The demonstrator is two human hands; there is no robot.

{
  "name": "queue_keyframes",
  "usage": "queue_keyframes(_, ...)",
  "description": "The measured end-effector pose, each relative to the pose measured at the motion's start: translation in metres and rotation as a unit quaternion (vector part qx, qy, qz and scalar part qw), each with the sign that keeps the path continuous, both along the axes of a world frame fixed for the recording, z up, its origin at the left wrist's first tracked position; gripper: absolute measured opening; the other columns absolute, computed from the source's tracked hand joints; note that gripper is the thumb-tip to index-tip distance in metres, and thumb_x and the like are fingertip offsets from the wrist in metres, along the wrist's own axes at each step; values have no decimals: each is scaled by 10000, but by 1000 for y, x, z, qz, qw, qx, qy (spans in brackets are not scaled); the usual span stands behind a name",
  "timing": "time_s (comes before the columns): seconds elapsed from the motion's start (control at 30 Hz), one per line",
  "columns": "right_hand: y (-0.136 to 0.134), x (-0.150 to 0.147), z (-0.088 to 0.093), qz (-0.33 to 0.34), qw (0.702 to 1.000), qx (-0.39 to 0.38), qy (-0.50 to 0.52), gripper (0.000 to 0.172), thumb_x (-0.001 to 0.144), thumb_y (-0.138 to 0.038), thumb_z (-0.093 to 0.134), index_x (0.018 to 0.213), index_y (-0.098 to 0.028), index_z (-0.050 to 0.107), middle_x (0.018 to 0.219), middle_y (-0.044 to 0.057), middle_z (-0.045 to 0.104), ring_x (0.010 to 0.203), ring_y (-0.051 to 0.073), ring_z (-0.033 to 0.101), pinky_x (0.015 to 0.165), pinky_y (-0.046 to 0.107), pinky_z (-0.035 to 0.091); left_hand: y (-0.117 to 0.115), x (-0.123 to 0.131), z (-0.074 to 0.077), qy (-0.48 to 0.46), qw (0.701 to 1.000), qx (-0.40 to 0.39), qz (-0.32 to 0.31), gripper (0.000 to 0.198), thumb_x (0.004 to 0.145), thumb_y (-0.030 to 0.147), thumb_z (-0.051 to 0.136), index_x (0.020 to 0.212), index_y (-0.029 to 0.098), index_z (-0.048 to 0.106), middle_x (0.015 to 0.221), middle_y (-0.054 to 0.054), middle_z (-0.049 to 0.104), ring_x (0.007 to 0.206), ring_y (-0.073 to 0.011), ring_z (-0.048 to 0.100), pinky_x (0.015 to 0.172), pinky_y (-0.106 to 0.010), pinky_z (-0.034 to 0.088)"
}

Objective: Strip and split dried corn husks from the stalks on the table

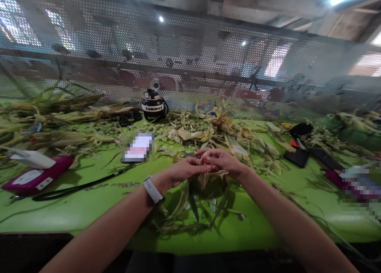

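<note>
My left hand (185, 170), with a white-banded watch (152, 190) on its wrist, meets my right hand (228, 162) above the middle of the green table (113, 213). The fingers of both hands are pinched together at the tips. Between them is a pale, dry corn husk (222, 172), partly hidden by the fingers, with loose ends hanging below. Under the hands, long husk strips (181, 199) and small torn bits lie on the table.
A husk heap (208, 126) lies beyond my hands, more husks (59, 114) at left. A black jug (153, 108) stands at the back before a perforated screen (190, 58). A phone (138, 148) and purple power bank (38, 177) lie left; black items (297, 157) lie right.
</note>
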State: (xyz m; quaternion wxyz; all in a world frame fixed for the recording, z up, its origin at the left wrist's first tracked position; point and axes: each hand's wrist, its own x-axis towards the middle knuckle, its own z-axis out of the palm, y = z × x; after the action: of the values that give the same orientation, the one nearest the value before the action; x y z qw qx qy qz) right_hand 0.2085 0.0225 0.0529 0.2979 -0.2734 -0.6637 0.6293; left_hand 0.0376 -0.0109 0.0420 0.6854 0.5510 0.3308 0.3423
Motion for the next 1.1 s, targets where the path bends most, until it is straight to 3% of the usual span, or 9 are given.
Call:
queue_keyframes(0.1,-2,-2,1,-20,997,80,10,266,697,-442,712,730,-179,712,1060,56,575,1074,185,504,950,338,375,0,-2,-1,20,999,-17,-33,243,613,378,769,565,158,676,496,18,497,490,-79,385,476,-230,277)
queue_keyframes(0.2,-4,-6,2,-16,994,103,27,218,704,-418,714,735,-202,725,1018,49,578,1091,191,497,993,352,343,-2,-4,0,33,996,-28,-72,365,623,393,756,453,155,538,433,64,335,433,-54,245,453,-253,157)
queue_keyframes(0.53,-6,-14,0,-29,993,104,57,162,718,-374,713,750,-218,740,923,40,581,1019,186,533,949,340,398,-3,-2,0,18,989,-59,-134,354,656,381,740,473,147,549,427,62,326,416,-51,245,449,-265,144)
queue_keyframes(0.67,-1,-12,4,-56,996,65,32,257,683,-434,725,755,-188,722,896,43,616,906,173,567,841,310,446,-3,3,0,-2,994,-85,-63,344,635,415,753,527,138,581,421,60,389,390,-40,297,413,-232,196)
queue_keyframes(0.77,6,-2,9,-164,986,-30,28,389,722,-560,627,769,-178,684,807,42,642,744,154,582,685,286,468,-2,3,2,-33,993,-112,5,356,615,454,756,762,147,652,570,14,590,479,-75,503,490,-214,380)
queue_keyframes(0.83,9,5,11,-242,969,-54,6,516,751,-653,506,636,-165,627,630,25,595,583,128,539,568,257,430,0,2,4,-44,993,-110,24,407,613,474,752,844,159,636,638,-9,653,534,-102,578,563,-235,455)
queue_keyframes(0.93,8,8,12,-230,967,8,-105,598,750,-694,444,471,-169,513,427,-25,425,419,87,377,446,234,291,2,2,4,-37,995,-90,38,401,655,498,713,841,160,606,636,-23,674,523,-116,604,560,-239,482)
queue_keyframes(1.0,5,5,12,-198,964,71,-164,558,713,-674,515,486,-165,534,416,-46,381,415,74,311,437,232,233,2,2,3,-29,995,-86,44,388,682,502,688,842,160,598,618,-25,673,495,-118,602,523,-232,479)
queue_keyframes(1.1,1,-3,11,-207,955,125,-171,532,696,-661,546,551,-150,587,451,-50,385,442,67,292,450,229,225,1,3,2,-21,996,-79,45,357,691,466,690,844,154,608,518,0,625,408,-97,548,429,-198,430)
